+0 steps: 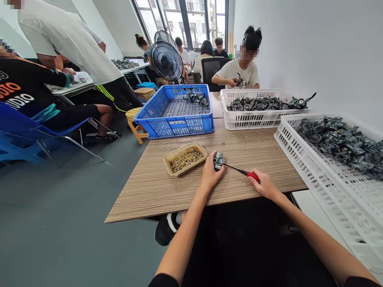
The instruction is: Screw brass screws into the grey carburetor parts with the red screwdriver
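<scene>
Spanning the middle of the view, a wood-grain table [134, 199] is noted first; clock directions are taken from the view's centre. At three o'clock a long white crate [338, 199] is seen, its far end heaped with grey castings [344, 143]. At eleven a blue crate [179, 126] is placed on the table's far side, a small cluster of dark parts [197, 97] held in its far right corner. At two a shorter white crate [257, 119] is set, well loaded with similar pieces [254, 104]. Just below centre, toward seven, a shallow tan tray [190, 166] is placed, half covered inside by small brass-coloured pieces [187, 160]. At four o'clock a screwdriver [253, 175] is held by its red handle, the right hand [265, 185] wrapped closely round it. Between four and five, just beside the tray, the left hand [212, 172] is curled narrow about a metal part [219, 160], raised at the table's near middle. The dark shaft is pointed at the part's right side; whether the tip is seated cannot be told. Step in hand, as judged: a fastening being turned, though none can be made out. For the next move, a firm left grip and a shaft kept in line seem called for.
</scene>
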`<state>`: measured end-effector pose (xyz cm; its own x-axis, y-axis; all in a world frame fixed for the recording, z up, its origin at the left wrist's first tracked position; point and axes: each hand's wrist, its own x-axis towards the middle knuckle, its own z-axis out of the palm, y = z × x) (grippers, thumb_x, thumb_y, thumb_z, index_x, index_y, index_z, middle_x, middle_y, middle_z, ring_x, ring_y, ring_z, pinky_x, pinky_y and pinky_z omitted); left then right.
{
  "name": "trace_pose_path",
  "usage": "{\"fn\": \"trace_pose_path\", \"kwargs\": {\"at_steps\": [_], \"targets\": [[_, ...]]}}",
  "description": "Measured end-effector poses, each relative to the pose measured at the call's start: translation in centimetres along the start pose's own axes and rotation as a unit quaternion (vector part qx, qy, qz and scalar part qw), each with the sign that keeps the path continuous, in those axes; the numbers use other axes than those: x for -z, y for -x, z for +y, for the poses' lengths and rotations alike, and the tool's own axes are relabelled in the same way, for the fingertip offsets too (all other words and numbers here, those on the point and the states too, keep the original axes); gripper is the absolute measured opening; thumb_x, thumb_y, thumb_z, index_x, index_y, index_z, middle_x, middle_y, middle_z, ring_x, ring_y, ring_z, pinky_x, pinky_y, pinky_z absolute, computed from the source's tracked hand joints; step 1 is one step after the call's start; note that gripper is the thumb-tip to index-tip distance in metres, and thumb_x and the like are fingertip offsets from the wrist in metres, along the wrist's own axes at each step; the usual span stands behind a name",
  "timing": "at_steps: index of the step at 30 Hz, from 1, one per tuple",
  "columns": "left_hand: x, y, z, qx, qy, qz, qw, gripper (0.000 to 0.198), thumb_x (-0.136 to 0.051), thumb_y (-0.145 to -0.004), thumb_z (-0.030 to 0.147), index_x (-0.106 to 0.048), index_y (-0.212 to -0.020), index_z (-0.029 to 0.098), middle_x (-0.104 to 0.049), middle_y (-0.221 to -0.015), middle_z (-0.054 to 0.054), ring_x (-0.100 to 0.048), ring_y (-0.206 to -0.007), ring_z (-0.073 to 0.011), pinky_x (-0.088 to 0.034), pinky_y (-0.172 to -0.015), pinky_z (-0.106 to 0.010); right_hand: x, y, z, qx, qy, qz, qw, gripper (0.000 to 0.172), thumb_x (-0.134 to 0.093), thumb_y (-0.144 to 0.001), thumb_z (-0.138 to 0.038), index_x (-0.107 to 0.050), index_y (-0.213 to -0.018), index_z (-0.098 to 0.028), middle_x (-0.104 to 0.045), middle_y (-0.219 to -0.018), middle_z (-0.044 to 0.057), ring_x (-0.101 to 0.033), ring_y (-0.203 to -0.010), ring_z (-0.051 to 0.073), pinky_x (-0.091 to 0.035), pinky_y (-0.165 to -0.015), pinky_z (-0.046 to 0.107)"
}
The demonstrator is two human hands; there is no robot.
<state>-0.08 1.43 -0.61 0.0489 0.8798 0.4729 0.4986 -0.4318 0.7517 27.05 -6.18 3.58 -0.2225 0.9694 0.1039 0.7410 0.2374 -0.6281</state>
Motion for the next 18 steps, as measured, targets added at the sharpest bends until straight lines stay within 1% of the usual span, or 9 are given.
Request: {"fn": "trace_pose_path", "kwargs": {"at_steps": [12,18], "targets": [[0.05,-0.02,-0.04,-0.005,0.002,0.002,1.0,0.068,-0.07,-0.09,0.027,-0.044,-0.152,0.023,-0.063,-0.141,-0.014,-0.06,-0.135,-0.0291,-0.047,-0.12,-0.047,-0.01,0.01,-0.02,-0.005,0.006,-0.001,1.0,0.025,-0.048,-0.102,-0.048,-0.06,-0.101,-0.026,-0.069,-0.078,0.002,-0.063,-0.068,0.023,-0.04,-0.067,0.031],[0.06,0.01,-0.08,-0.006,0.002,-0.002,1.0,0.069,-0.07,-0.09,0.028,-0.043,-0.153,0.022,-0.062,-0.141,-0.014,-0.06,-0.135,-0.029,-0.047,-0.119,-0.047,0.02,0.04,-0.01,-0.004,-0.003,-0.005,1.0,0.025,-0.049,-0.102,-0.048,-0.06,-0.102,-0.026,-0.071,-0.081,0.002,-0.066,-0.07,0.023,-0.041,-0.069,0.031]]}}
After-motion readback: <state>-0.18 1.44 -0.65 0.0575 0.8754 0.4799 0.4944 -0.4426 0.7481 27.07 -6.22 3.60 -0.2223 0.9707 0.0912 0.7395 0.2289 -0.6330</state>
